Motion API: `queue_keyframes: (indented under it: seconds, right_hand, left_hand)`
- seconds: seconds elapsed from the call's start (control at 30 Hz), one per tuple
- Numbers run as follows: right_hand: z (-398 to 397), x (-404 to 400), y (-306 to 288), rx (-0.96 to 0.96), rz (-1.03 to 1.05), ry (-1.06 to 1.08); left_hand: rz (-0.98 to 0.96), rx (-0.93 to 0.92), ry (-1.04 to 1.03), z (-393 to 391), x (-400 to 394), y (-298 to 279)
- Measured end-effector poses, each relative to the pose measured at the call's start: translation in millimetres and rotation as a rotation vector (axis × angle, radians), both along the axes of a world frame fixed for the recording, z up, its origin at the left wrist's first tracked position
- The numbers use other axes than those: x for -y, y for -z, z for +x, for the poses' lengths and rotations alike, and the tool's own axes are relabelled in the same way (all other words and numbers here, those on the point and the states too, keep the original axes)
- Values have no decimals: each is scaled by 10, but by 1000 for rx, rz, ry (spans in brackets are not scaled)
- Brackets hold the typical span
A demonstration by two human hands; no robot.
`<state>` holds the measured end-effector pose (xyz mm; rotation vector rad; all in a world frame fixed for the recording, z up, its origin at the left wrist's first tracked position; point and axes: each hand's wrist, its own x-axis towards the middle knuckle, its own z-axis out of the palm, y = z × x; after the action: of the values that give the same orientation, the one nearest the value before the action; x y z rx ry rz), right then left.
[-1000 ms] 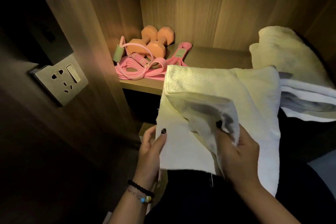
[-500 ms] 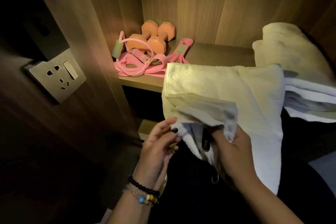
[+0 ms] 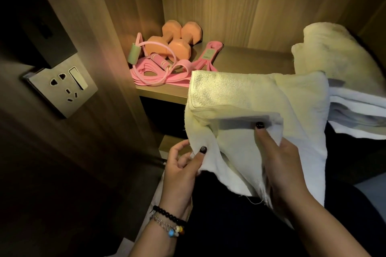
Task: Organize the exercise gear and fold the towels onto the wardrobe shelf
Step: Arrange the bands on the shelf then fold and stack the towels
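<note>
A white towel (image 3: pixel 250 98) hangs off the front of the wooden wardrobe shelf (image 3: pixel 246 58), its top part lying on the shelf. My left hand (image 3: pixel 183 169) pinches the towel's lower left edge. My right hand (image 3: pixel 279 158) grips a folded layer near the middle, thumb on top. At the shelf's back left lie two orange dumbbells (image 3: pixel 179 41), a pink skipping rope (image 3: pixel 158 60) and pink resistance bands (image 3: pixel 167 79). A rumpled cream towel (image 3: pixel 328 50) sits at the shelf's right.
Folded white towels (image 3: pixel 359 110) stick out at the right edge. The wardrobe's wooden side panel (image 3: pixel 100 27) stands on the left, with a wall socket and switch (image 3: pixel 64 87) beside it. A lower shelf (image 3: pixel 169 144) shows beneath.
My left hand let go of the towel's left edge, came inward, and now pinches it again lower down. My right hand has shifted its hold, thumb now pressing the folded layer.
</note>
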<state>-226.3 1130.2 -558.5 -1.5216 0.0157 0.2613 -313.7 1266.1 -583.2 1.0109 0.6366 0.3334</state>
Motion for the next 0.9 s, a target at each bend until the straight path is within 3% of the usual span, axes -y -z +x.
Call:
queue_keyframes:
  seconds: [0.2,0.3,0.37,0.53,0.63,0.73,0.9]
  right_hand:
    - [-203,-46,-16,639,-357,-201]
    - [-231,-46,-25,703,-543,-481]
    - [-211,-41,-31,722,-629,-517]
    - [-55,-82,-80,493,-406,-168]
    - [113,-68,-185,422,-347,-32]
    - [270,-21,-317,475,-348,14]
    - [433,88,-753,713,-425,145]
  left_hand:
    - [-174,164,120,-16,2,-2]
    - [-202,201,169,-54,-9,7]
    - [-224,196,138,-59,-25,16]
    - [-125,-11,-40,91,-24,38]
    - [-123,-140,-17,205,9,57]
    - [-225,-112,9,276,88,32]
    - [-197,59,-9,214,234,-205]
